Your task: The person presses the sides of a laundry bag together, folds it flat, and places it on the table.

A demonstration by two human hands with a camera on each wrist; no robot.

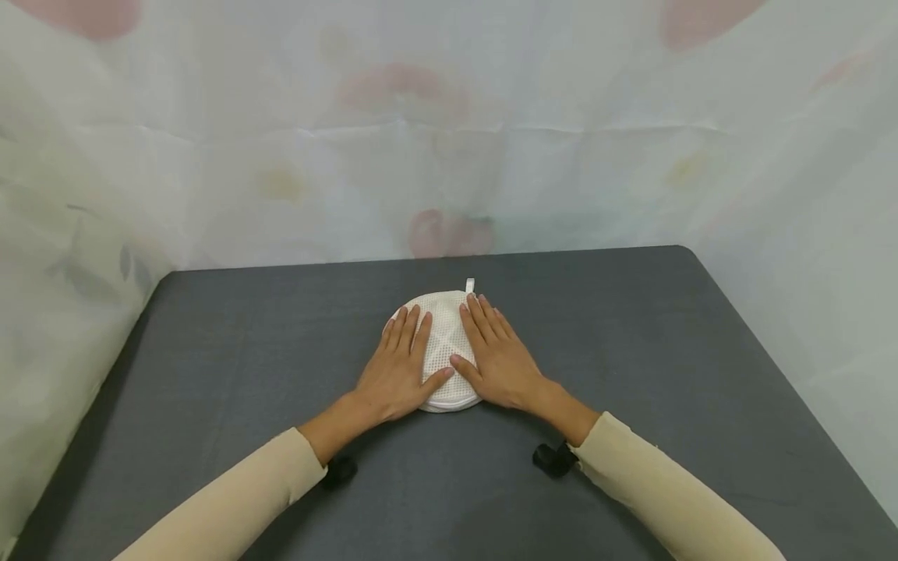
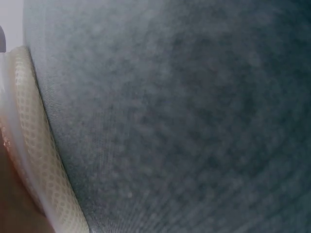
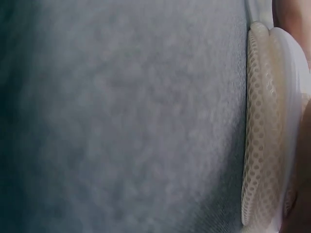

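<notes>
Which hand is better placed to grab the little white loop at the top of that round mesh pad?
Probably the right hand. Both hands lie flat on the mesh pad, but the loop sits just beyond the right fingertips, farther from the left hand.

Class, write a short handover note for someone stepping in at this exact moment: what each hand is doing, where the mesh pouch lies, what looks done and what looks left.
Left hand: flat, fingers straight, pressing on the left half of the round white mesh pouch.
Right hand: flat, fingers straight, pressing on the right half; the thumbs nearly meet at the middle.
The pouch lies near the middle of the dark grey table, its small white loop tab pointing away from the person.
Done: the pouch lies flattened under both palms.
Left: hard to judge; it may still need smoothing. Whether it is zipped cannot be seen.
</notes>
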